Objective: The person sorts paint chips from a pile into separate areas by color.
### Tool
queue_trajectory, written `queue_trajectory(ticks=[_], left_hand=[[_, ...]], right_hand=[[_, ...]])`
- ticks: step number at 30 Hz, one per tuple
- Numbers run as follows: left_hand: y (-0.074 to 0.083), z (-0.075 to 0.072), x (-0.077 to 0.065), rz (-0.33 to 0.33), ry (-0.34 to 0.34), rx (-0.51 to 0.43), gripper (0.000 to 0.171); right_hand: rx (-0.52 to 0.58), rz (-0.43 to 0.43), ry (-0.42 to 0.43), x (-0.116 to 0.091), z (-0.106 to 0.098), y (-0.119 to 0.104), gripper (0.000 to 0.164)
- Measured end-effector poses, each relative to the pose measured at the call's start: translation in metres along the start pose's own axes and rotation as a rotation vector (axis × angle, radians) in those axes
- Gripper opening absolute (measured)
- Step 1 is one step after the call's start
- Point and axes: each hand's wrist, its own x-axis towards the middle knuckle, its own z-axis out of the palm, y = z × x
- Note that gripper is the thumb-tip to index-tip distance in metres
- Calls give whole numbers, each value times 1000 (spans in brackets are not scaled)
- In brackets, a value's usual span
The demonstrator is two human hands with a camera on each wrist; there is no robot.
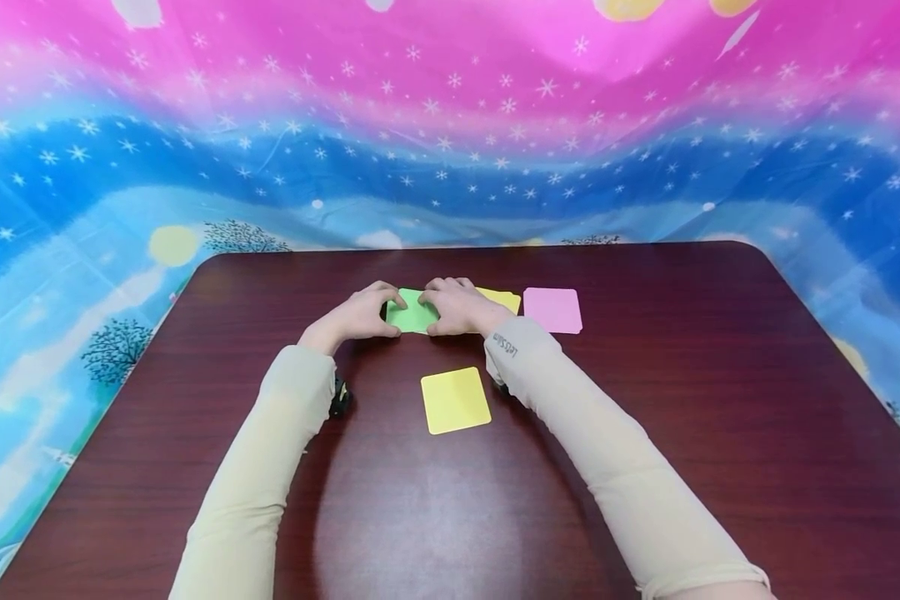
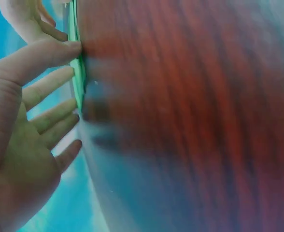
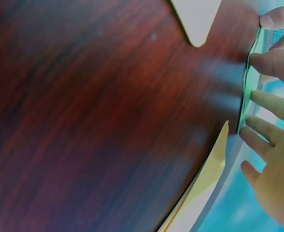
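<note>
Near the far side of the table, a small stack of green square cards (image 1: 412, 310) lies between the two hands. My left hand (image 1: 360, 315) grips its left side, thumb at the near edge and index finger toward the far edge. On the right side my right hand (image 1: 461, 308) holds the stack the same way. In the left wrist view the green cards (image 2: 77, 72) show edge-on, slightly uneven, against the thumb and fingertips. Partly hidden behind the right hand are yellow cards (image 1: 504, 298), a bit fanned.
Pink cards (image 1: 553, 310) lie stacked just right of the yellow ones. A single yellow card (image 1: 456, 402) lies nearer the person, between the forearms. The dark wooden table (image 1: 682, 375) ends at a patterned pink and blue cloth (image 1: 450, 183) behind it.
</note>
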Motion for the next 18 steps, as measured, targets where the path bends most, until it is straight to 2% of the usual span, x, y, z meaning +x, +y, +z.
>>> queue_trajectory(ticks=[4, 11, 18], left_hand=[[7, -1, -5, -2, -2, 61, 47], [16, 2, -19, 35, 31, 158, 46], [26, 6, -34, 59, 45, 189, 48]], right_hand=[[-8, -19, 17, -3, 1, -2, 58], [8, -106, 16, -19, 2, -8, 58], [-4, -122, 33, -41, -3, -8, 58]])
